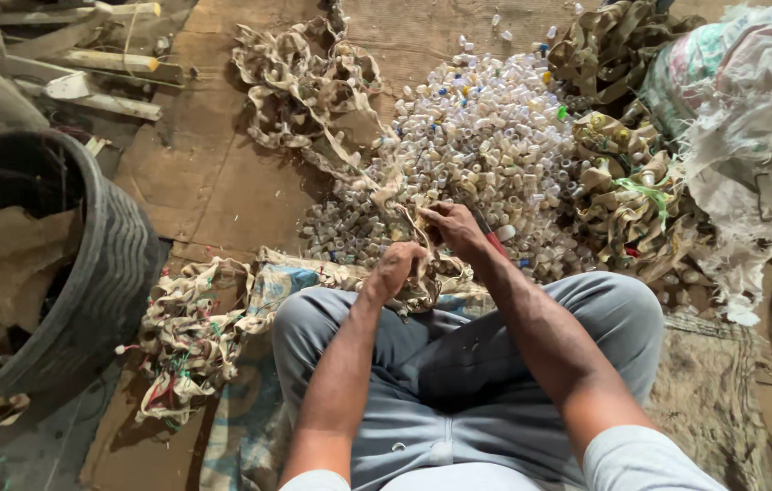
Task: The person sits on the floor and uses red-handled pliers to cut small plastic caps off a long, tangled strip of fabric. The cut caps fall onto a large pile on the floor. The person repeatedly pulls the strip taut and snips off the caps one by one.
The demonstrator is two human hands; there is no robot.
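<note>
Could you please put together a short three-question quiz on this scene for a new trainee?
1. True or false: both the left hand and the right hand grip the same tan strip.
2. What lies directly beyond the hands? A) a heap of small clear plastic caps B) a stack of bricks C) a bowl of water
3. On which side of the person does the dark ribbed tub stand?

Key: 1. True; both hands close on the strip above the knees. 2. A. 3. The person's left.
</note>
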